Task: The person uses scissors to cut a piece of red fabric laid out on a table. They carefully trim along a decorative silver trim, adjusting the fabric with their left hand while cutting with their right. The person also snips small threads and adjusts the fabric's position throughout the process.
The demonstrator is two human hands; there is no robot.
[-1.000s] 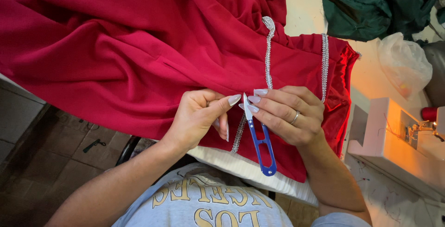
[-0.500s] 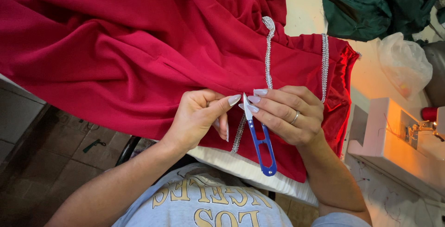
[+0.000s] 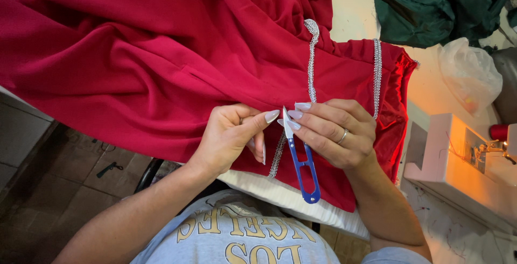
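So that the red cloth (image 3: 161, 70) stays tight, the left hand (image 3: 231, 137) pinches it while the right hand (image 3: 334, 132) grips blue snips (image 3: 301, 161) by the silver trim (image 3: 311, 64).

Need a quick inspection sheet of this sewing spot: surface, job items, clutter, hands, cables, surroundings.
Surface: pale worktable, mostly under cloth.
Job's things: red garment with silver beaded trim; blue thread snips, blades at the trim.
Clutter: dark green fabric; clear plastic bag.
Grippers: left hand pinches the red cloth; right hand, ring on one finger, holds the snips.
Cables: nothing seen.
Surroundings: white sewing machine at right; tiled floor below.
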